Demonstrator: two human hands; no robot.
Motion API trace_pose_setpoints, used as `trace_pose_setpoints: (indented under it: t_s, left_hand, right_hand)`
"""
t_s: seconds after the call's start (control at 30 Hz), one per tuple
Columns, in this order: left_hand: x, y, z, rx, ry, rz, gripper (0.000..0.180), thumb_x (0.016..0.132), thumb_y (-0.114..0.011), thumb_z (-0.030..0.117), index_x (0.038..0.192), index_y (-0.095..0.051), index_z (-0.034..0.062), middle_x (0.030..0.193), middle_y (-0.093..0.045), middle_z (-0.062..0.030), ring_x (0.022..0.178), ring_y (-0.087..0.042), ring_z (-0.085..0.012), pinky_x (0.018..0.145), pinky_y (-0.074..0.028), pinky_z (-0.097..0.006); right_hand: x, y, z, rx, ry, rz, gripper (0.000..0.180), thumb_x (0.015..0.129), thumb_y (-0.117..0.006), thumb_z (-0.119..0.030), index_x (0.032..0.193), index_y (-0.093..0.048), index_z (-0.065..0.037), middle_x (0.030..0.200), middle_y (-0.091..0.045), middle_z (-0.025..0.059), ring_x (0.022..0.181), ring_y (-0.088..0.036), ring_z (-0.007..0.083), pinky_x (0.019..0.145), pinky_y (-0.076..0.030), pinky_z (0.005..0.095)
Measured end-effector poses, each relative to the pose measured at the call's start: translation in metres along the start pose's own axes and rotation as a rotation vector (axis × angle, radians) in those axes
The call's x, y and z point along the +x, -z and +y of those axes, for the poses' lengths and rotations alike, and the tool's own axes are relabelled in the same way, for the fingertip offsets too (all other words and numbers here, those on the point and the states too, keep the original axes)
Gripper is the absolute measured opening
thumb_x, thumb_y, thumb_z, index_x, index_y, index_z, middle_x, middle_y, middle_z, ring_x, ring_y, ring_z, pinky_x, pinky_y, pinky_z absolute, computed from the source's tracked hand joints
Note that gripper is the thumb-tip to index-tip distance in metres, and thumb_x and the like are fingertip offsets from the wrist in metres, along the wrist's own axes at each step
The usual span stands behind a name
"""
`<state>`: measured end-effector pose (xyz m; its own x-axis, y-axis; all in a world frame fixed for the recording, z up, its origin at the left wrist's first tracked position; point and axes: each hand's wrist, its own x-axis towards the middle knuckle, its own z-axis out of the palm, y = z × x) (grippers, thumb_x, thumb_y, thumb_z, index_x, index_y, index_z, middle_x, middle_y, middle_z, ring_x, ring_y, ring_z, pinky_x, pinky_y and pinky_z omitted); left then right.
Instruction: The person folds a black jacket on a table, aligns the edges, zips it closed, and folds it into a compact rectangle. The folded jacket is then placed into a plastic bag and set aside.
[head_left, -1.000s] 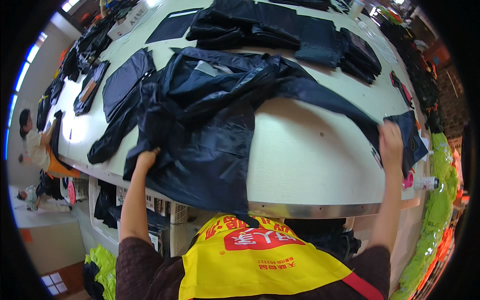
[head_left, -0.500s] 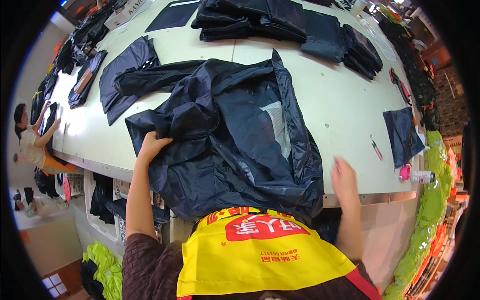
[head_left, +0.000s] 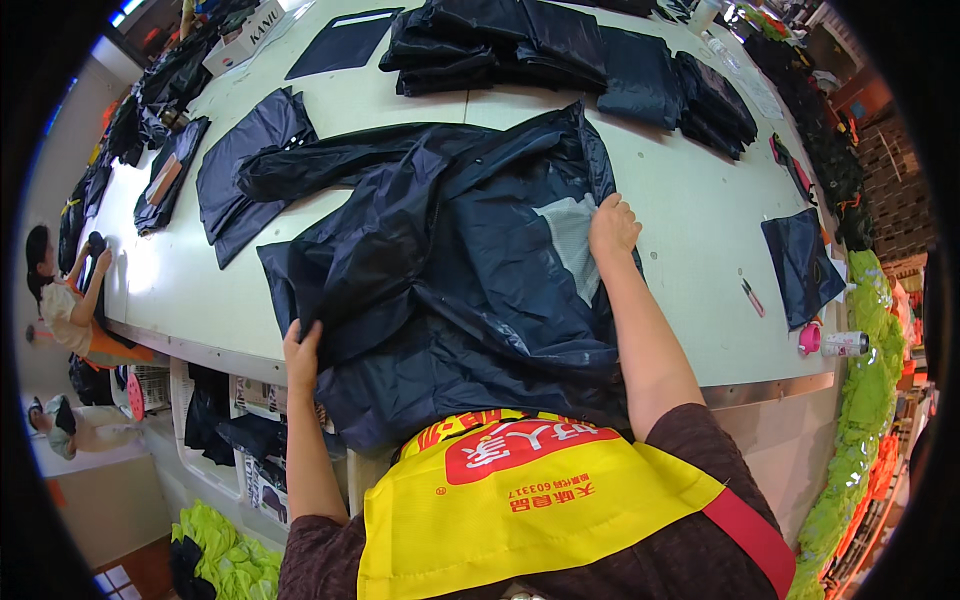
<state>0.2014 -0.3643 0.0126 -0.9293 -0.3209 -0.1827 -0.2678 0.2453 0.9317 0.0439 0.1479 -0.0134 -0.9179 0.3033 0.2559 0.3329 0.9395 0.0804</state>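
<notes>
A dark navy raincoat-like jacket (head_left: 470, 270) lies crumpled across the near edge of the table, one sleeve (head_left: 310, 165) stretched to the left. A pale mesh patch (head_left: 572, 240) shows on its inner side. My left hand (head_left: 302, 350) is closed on the jacket's lower left edge. With fingers curled, my right hand (head_left: 614, 228) grips the jacket's right edge beside the mesh patch. Part of the jacket's near side hangs over the table edge against my yellow apron (head_left: 530, 500).
Folded dark garments (head_left: 500, 45) are stacked at the far side, with another folded one (head_left: 250, 165) at left. A small pen-like tool (head_left: 752, 298), a dark pouch (head_left: 800, 268) and a bottle (head_left: 845, 344) lie right. A co-worker (head_left: 70, 300) works at far left.
My right hand has moved from beside the jacket up and forward onto its right edge and taken hold. My left hand has slid lower on the left edge. The jacket's right side has shifted.
</notes>
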Motion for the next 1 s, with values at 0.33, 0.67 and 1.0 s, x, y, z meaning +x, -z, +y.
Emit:
trace_pose_setpoints:
  t_s: [0.33,0.67,1.0]
  left_hand:
    - [0.041,0.011,0.033,-0.517,-0.018,0.16,0.031,0.087,-0.06,0.018,0.111,-0.058,-0.0011,0.104,-0.063,-0.0075,0.092,-0.059,-0.0176,0.085,-0.044,-0.028]
    - [0.046,0.02,0.025,-0.296,0.172,0.314,0.032,0.086,-0.063,0.022,0.106,-0.06,-0.0022,0.097,-0.063,-0.0071,0.085,-0.058,-0.0166,0.079,-0.045,-0.028]
    - [0.043,-0.005,0.001,0.002,0.191,0.316,0.044,0.085,-0.063,0.031,0.108,-0.061,-0.0069,0.095,-0.064,-0.0097,0.085,-0.058,-0.0172,0.078,-0.045,-0.029]
  right_hand:
    - [0.043,-0.002,0.1,0.669,0.009,-0.411,0.061,0.083,-0.051,-0.058,0.08,-0.063,0.002,0.079,-0.063,0.0238,0.076,-0.061,0.0388,0.07,-0.046,0.0418]
    - [0.073,0.085,0.142,0.578,0.479,-0.536,0.05,0.076,-0.063,-0.046,0.091,-0.061,0.002,0.085,-0.062,0.0255,0.078,-0.062,0.0342,0.073,-0.047,0.0388]
    - [0.076,-0.073,0.283,0.666,0.025,-0.094,0.031,0.08,-0.06,-0.012,0.11,-0.062,-0.004,0.092,-0.066,0.0188,0.085,-0.065,0.0279,0.076,-0.047,0.0332]
